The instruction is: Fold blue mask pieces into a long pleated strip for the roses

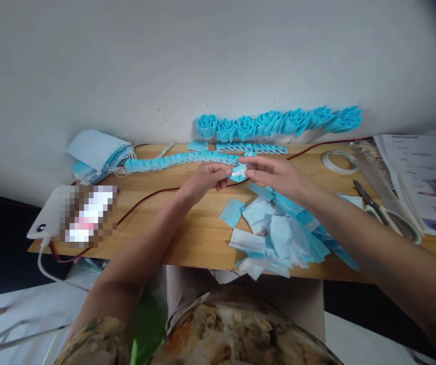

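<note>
A small folded blue-and-white piece (238, 173), fabric or paper, is held between both hands above the middle of the table. My left hand (213, 175) pinches its left side between thumb and fingers. My right hand (273, 172) grips its right edge with thumb and forefinger. Just behind the hands lies a long row of folded blue pieces (172, 161), and a shorter row (255, 147) sits farther back. Below my right forearm spreads a loose pile of cut blue and white pieces (289, 235). One blue square (232, 212) lies at the pile's left.
Blue flowers (271, 123) line the wall. Stacked masks (98, 152) with white loops lie back left, near a white power bank (50, 213) and a blurred-out phone (90, 215). Scissors (385, 213), a tape roll (340, 162) and printed sheets (411, 172) are at right. A red-black cable (145, 197) crosses the wood.
</note>
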{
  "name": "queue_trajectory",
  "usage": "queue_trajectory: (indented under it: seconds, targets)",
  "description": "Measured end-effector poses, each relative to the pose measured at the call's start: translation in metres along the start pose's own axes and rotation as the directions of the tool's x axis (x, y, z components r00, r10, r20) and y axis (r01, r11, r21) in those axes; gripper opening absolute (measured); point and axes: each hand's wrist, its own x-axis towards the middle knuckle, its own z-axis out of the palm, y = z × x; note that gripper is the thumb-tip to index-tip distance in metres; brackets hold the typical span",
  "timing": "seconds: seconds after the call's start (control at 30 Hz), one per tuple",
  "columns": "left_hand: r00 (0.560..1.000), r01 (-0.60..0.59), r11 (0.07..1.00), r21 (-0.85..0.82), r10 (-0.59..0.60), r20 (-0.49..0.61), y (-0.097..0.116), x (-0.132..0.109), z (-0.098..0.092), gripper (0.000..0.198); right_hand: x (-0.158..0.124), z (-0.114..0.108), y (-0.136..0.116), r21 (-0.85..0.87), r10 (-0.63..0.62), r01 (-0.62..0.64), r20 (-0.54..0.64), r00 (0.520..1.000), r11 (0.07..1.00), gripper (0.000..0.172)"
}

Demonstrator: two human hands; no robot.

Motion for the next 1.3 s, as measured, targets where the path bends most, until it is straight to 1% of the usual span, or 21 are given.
queue_trajectory:
  seconds: [0.13,0.2,0.27,0.33,0.43,0.5,0.6,0.7,0.77,0.8,0.87,0.93,0.97,1.0,1.07,1.13,1.17,1.2,1.23,1.27,1.3]
  targets:
    - [0.999,0.001,0.999,-0.034,0.001,0.038,0.002,-0.001,0.007,0.052,-0.004,0.007,0.0,0.082,0.077,-0.072,-0.059,0.995,0.994,0.03]
    - [1.0,0.001,0.999,-0.04,0.0,0.028,0.001,-0.002,0.009,0.055,-0.006,0.009,0.002,0.116,0.104,-0.094,-0.083,0.991,0.989,0.023]
    - [1.0,-0.006,1.0,-0.003,0.006,0.012,-0.001,-0.002,0.011,0.05,-0.007,0.012,0.004,0.146,0.124,-0.107,-0.113,0.986,0.983,0.019]
    - [0.999,-0.011,0.999,0.039,0.013,-0.03,-0.002,-0.002,0.012,0.041,-0.007,0.016,0.006,0.156,0.132,-0.113,-0.112,0.985,0.981,0.017]
    - [0.99,0.002,0.999,0.053,0.006,-0.138,-0.002,0.0,0.01,0.03,-0.008,0.017,0.004,0.103,0.101,-0.095,-0.047,0.994,0.99,0.019]
    - [0.981,-0.007,0.998,0.067,0.02,-0.194,0.001,0.001,0.005,0.025,-0.014,0.009,-0.005,0.032,0.043,-0.041,-0.065,0.997,0.999,0.027]
    - [0.956,-0.066,0.989,0.13,0.1,-0.277,0.003,0.004,-0.007,0.021,-0.035,-0.016,-0.026,-0.085,-0.049,0.03,-0.23,0.972,0.996,0.039]
    - [0.934,-0.057,0.963,0.262,0.144,-0.327,-0.002,0.009,-0.019,0.022,-0.061,-0.042,-0.039,-0.174,-0.074,0.006,-0.39,0.918,0.985,0.033]
    - [0.938,-0.011,0.897,0.441,0.162,-0.306,-0.009,0.013,-0.023,0.025,-0.072,-0.051,-0.034,-0.264,-0.082,-0.035,-0.421,0.903,0.964,0.031]
    - [0.937,-0.004,0.83,0.558,0.197,-0.287,-0.013,0.015,-0.025,0.027,-0.074,-0.052,-0.028,-0.328,-0.086,-0.053,-0.396,0.914,0.943,0.031]
    - [0.917,-0.016,0.634,0.773,0.318,-0.242,-0.019,0.018,-0.028,0.033,-0.073,-0.048,-0.013,-0.482,-0.072,-0.071,-0.273,0.959,0.873,0.031]
    - [0.885,-0.033,0.455,0.89,0.428,-0.186,-0.022,0.019,-0.032,0.04,-0.066,-0.036,-0.001,-0.649,-0.044,-0.035,-0.106,0.993,0.76,0.032]
    - [0.874,-0.035,0.404,0.914,0.456,-0.168,-0.022,0.019,-0.033,0.04,-0.061,-0.029,0.003,-0.724,-0.03,-0.001,-0.031,0.999,0.69,0.034]
    - [0.87,-0.036,0.38,0.924,0.467,-0.158,-0.021,0.018,-0.035,0.04,-0.055,-0.02,0.004,-0.788,-0.019,0.036,0.03,0.999,0.615,0.036]
    - [0.873,-0.037,0.375,0.926,0.463,-0.153,-0.018,0.016,-0.038,0.037,-0.044,-0.003,0.004,-0.879,0.012,0.084,0.101,0.995,0.469,0.041]
    - [0.88,-0.038,0.394,0.918,0.449,-0.156,-0.014,0.014,-0.037,0.034,-0.031,0.011,0.001,-0.928,0.062,0.08,0.11,0.992,0.364,0.047]
    - [0.886,-0.047,0.409,0.911,0.438,-0.151,-0.011,0.012,-0.035,0.033,-0.025,0.014,0.0,-0.939,0.091,0.067,0.103,0.99,0.338,0.048]
    - [0.892,-0.062,0.429,0.901,0.428,-0.143,-0.009,0.011,-0.032,0.033,-0.018,0.015,-0.001,-0.941,0.118,0.048,0.093,0.989,0.334,0.048]
    - [0.898,-0.08,0.452,0.888,0.42,-0.133,-0.007,0.009,-0.029,0.032,-0.012,0.012,-0.001,-0.934,0.134,0.019,0.071,0.988,0.356,0.048]
    - [0.902,-0.101,0.477,0.873,0.415,-0.123,-0.004,0.007,-0.025,0.031,-0.007,0.006,0.0,-0.916,0.136,-0.025,0.033,0.99,0.402,0.048]
    - [0.904,-0.121,0.503,0.856,0.412,-0.114,-0.002,0.004,-0.021,0.03,-0.003,-0.003,0.001,-0.876,0.127,-0.081,-0.023,0.992,0.476,0.048]
